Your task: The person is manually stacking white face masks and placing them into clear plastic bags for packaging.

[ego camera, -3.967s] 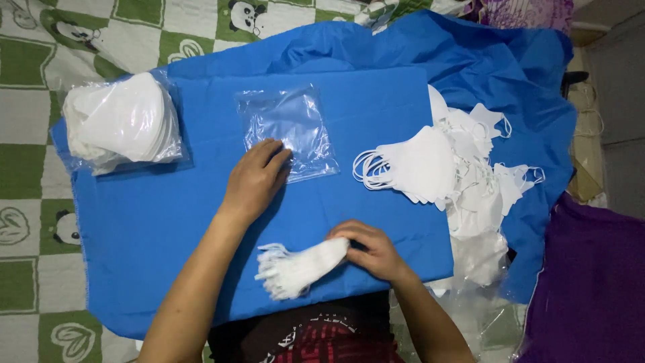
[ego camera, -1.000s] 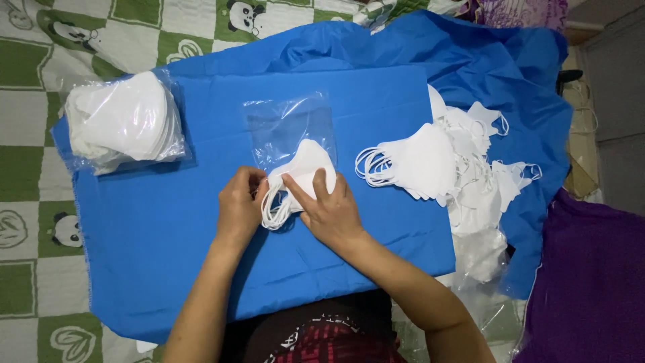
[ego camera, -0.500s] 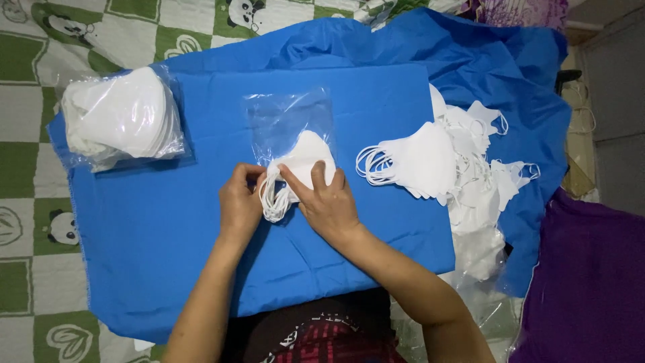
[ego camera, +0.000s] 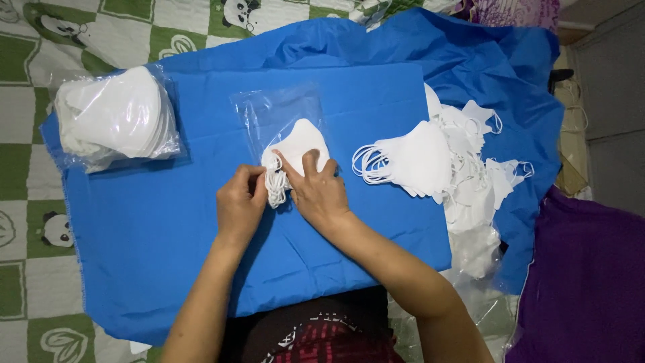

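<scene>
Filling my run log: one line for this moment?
left hand: pinching ear loops | right hand: pressing folded white mask | clear plastic bag: partly filled

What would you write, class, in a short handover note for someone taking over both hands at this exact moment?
Left hand: pinching the ear loops at the bag's mouth.
Right hand: pressing the white mask, part-way inside the clear bag.
Done: a filled bag of masks lies far left on the blue cloth.
Left: the loops are still outside; the loose masks on the right are unbagged.
</scene>
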